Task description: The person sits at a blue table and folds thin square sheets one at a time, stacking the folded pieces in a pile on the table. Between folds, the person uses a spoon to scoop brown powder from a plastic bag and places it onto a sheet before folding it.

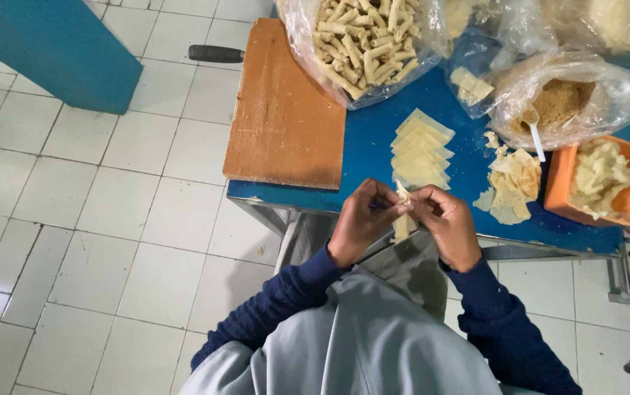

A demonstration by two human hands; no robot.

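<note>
I have a pale pastry sheet point(402, 196) pinched between both hands, held in the air just off the near edge of the blue surface point(362, 150). My left hand point(362, 219) is curled around its left side, fingers folded in, and my right hand point(446, 223) closes on it from the other side; each grip is narrow and shut on the sheet, the fingertips nearly meeting over it. A loose tail of the sheet hangs down below my hands. Whether filling is already inside I cannot tell, as my fingers hide the middle.

I judge this to be the rolling step: the sheet is being folded and turned into a stick. The next move calls for a tight, even roll with both thumbs, without tearing the thin sheet.

Just beyond my grip lies the stack of cut sheets point(421, 150). Further out and to the left sits the bag of finished rolls point(362, 44), beside the wooden board point(282, 110). Out to the right are torn scraps point(512, 186), an orange tub point(596, 179) and a bag of brown crumbs point(560, 99) with a white spoon point(534, 132).
</note>
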